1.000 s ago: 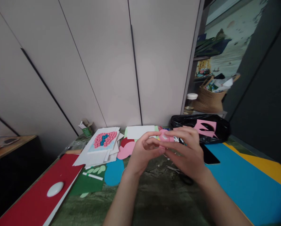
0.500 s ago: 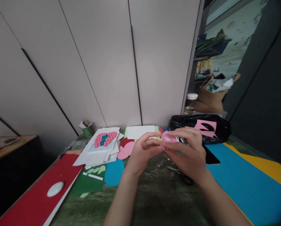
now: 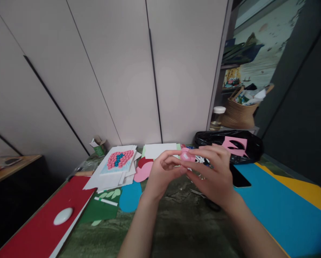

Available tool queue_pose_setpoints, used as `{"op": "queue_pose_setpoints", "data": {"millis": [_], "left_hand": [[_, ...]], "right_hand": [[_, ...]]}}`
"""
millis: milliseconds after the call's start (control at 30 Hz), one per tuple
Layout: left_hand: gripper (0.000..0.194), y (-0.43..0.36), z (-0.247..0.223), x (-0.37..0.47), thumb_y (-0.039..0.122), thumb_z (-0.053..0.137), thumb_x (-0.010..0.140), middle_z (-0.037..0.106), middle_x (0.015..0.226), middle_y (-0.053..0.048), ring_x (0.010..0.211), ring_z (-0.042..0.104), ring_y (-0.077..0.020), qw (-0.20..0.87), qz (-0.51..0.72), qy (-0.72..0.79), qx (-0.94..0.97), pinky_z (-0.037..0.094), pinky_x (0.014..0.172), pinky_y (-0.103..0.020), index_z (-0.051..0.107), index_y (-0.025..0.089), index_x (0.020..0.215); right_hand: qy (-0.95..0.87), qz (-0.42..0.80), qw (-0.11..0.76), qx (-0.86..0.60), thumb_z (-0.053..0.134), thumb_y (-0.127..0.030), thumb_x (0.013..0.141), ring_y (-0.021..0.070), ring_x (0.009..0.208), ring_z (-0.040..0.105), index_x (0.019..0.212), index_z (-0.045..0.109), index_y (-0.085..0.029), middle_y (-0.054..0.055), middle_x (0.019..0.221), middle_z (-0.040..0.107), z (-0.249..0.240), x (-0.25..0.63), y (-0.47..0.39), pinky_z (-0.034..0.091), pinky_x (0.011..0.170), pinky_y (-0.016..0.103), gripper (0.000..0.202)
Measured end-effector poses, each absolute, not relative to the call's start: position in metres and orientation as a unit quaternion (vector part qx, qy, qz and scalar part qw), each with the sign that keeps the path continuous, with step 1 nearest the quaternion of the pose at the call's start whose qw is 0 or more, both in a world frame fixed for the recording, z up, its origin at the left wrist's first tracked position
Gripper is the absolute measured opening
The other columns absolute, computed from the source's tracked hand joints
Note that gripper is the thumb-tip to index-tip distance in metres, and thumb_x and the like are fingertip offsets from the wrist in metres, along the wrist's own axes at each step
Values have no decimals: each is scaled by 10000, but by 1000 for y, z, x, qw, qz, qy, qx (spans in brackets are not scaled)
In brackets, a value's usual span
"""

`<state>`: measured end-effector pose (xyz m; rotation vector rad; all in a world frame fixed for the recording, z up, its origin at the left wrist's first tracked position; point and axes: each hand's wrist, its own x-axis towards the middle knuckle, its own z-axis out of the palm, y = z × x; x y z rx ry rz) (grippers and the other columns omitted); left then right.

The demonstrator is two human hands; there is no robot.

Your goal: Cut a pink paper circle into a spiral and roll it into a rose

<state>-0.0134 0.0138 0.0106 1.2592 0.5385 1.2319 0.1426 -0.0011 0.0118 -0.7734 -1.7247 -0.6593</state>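
Nearest of all, two bare forearms come in over the worktop's (image 3: 187,233) near edge. Red card (image 3: 39,229) runs along the left edge, a white oval object (image 3: 63,216) sitting on it; over to the right edge, blue card (image 3: 275,208). Further in, dark green paper (image 3: 98,209) at left, then a blue cut-out (image 3: 130,197), and scissors (image 3: 204,197) lying just below the right hand (image 3: 215,175).

And here's the middle of it! Left hand (image 3: 160,175) and right hand meet, fingertips pinched from both sides on a small pink piece (image 3: 185,154), held up in the air over the worktop's far half. It looks rounded, with a pale patch facing us; probably curled paper, though it's too small to be certain. I'd call it very light, soft and quick to crease, hardly slippery. Best hold: gently by the outer rim, fingertips only, no squeezing the middle.

Beyond, toward the far left corner, a picture of pink and blue rosettes (image 3: 119,159) on white sheets. At the far right corner, a black bag (image 3: 254,147) carries a pink offcut (image 3: 242,144); past it, a woven basket (image 3: 238,114).
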Motion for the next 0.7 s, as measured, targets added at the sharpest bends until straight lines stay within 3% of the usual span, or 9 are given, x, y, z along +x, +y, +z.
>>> {"op": "queue_pose_setpoints", "data": {"millis": [300,700], "left_hand": [[356,14,11,-12,165,762,648,684,788,-11,761,619,-123,544,545,283,572,476,693,-239,623,183,975],[300,15,8,-17,163,733,702,723,829,-20,741,644,-107,648,503,191,539,456,778,-266,642,209,984]], "right_hand": [[-696,-360,527,-327,727,-136,695,213,925,540,943,645,-322,-14,945,676,10,138,-4,376,914,449,321],[-734,-232,570,-288,716,-150,717,210,937,544,897,667,-304,6,966,638,17,143,0,454,846,424,242]]}}
